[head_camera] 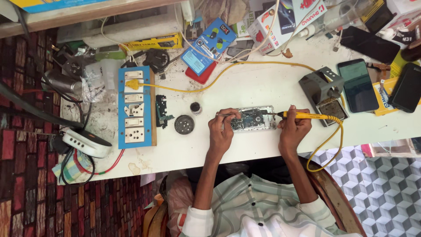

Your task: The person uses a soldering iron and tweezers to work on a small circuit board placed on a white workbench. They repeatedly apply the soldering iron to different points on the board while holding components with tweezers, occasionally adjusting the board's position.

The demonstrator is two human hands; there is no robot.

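On the white worktop (263,87) lay an opened phone with bare circuit board (253,119). The left hand (221,131) pinched thin metal tweezers (224,114) at its left end. The right hand (294,128) was closed round a yellow soldering iron (307,116), tip on the board, just near its grey stand (322,90).

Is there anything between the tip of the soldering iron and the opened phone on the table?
Nothing visible. The right hand holds the yellow soldering iron with its tip already over the opened phone. The left hand holds tweezers at the phone's other end, clear of the tip.
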